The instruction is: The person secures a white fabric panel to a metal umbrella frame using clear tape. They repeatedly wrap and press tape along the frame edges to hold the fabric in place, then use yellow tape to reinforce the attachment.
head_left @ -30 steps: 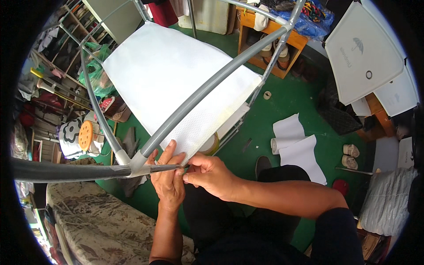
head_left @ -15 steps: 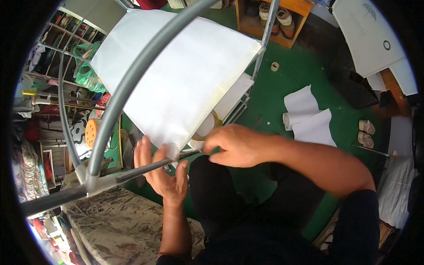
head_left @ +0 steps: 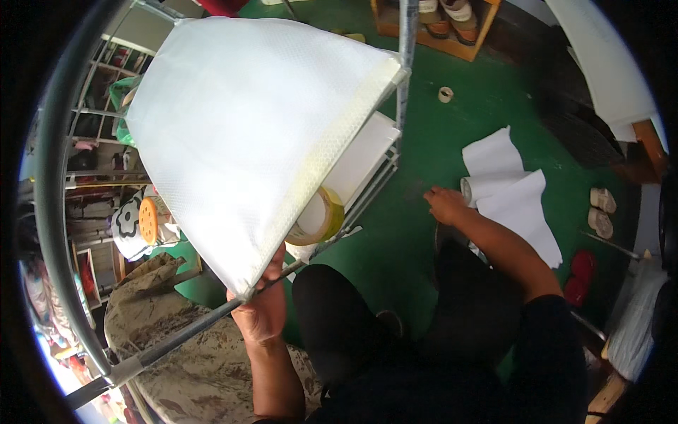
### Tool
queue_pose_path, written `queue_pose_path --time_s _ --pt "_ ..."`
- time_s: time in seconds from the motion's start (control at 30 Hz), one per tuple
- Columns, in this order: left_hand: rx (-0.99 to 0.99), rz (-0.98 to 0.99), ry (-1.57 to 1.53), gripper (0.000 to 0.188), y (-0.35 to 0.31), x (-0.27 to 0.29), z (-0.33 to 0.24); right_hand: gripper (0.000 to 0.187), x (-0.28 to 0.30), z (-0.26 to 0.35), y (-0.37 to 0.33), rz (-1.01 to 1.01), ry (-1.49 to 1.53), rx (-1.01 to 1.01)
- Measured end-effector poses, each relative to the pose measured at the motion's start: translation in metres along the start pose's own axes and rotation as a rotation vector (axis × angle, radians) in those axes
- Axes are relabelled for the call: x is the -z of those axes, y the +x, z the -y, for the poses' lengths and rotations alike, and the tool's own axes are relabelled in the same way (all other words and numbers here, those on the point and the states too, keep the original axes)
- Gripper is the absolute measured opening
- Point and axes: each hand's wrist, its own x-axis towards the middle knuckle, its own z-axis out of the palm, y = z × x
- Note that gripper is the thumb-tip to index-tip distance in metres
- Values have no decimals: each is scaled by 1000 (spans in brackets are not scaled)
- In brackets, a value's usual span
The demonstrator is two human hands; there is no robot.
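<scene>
Right hand (head_left: 447, 206) left the near corner of the white sheet (head_left: 261, 127) and went out right over the green floor (head_left: 480, 92), ending near the white paper (head_left: 519, 205), fingers curled down; couldn't tell if it gripped anything. Left hand (head_left: 261, 311) went from spread fingers over the gray rod (head_left: 183, 330) to partly behind that corner. Yellow tape roll (head_left: 333, 215), partly covered before, came into clear view. Camera shifted: curved gray tube (head_left: 51, 184) slid toward left edge, white panel (head_left: 600, 63) partly out.
</scene>
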Motion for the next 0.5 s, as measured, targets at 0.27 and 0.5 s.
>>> queue_pose_path --time_s 0.27,0.5 --pt "58 -151 7 36 -1 -11 -11 33 -23 -15 52 -156 -145 102" --pt "68 -188 -65 33 -2 -19 -5 20 -46 -37 73 -142 -208 69"
